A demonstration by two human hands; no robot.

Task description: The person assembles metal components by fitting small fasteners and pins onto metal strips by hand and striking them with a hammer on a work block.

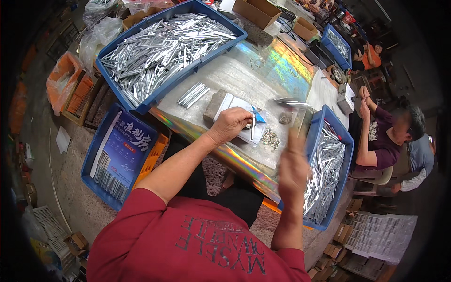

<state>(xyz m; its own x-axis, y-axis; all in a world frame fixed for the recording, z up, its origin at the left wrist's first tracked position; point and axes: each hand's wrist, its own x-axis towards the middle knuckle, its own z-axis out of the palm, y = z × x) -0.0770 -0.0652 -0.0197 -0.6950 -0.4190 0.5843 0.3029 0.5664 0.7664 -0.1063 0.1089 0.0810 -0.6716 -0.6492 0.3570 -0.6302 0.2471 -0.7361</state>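
My left hand is closed in a pinch on a thin silver metal strip, beside a small blue piece. Under it lies a block with a white covering. My right hand, smeared by motion, is wrapped round the handle of what looks like a hammer, raised over the table to the right of the block. Small metal parts lie in a pile between my hands. Several silver strips sit side by side left of the block.
A large blue bin of silver strips stands at the far left of the table. Another blue bin of strips is close by my right arm. A blue tray stands lower left. Co-workers sit at the right, one in a purple shirt.
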